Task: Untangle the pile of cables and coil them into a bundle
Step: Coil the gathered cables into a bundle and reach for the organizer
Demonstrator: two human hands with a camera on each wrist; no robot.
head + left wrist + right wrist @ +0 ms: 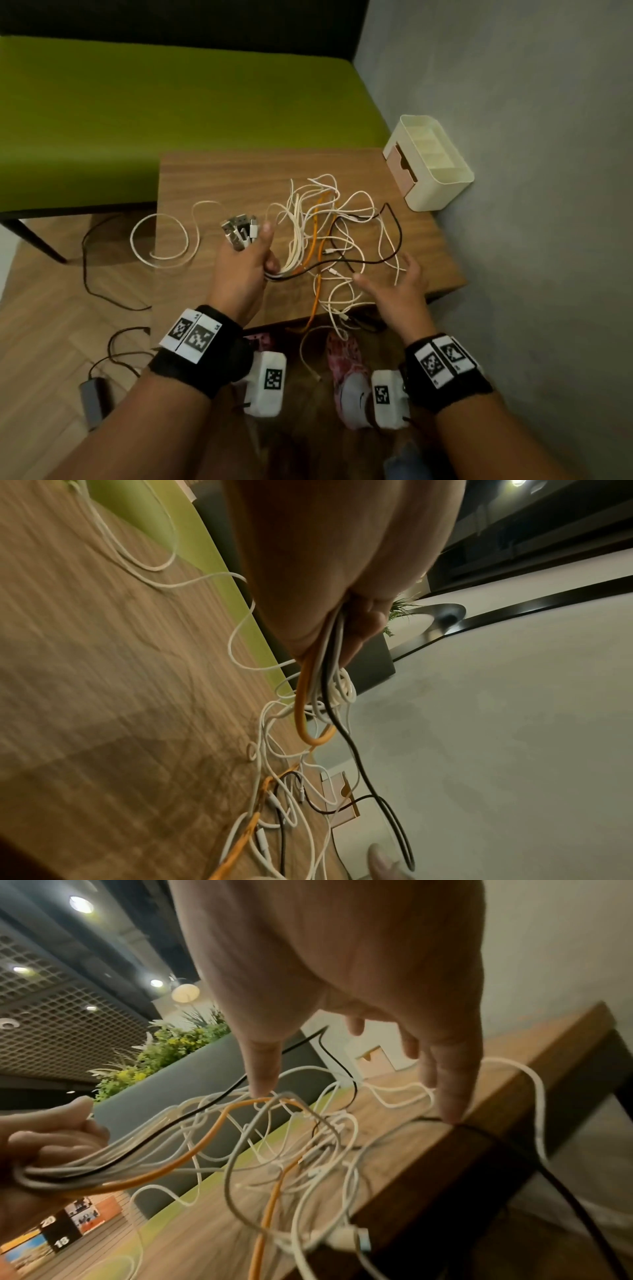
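Gripping the gathered plug ends and strands, the left hand (244,263) is closed round the cables (329,240), whose loose tangle sprawls across the worktop (212,178); right hand (397,284) hovers spread over it, holding nothing; risk, as I judge: pulling now could tighten knots, or the orange cable (313,236) draped off the near edge could drag strands to the floor; right wrist view shows a white connector (346,1238) at that edge, hardly discernible from the head.

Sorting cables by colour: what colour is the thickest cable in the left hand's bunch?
Orange; it shows best in the left wrist view.
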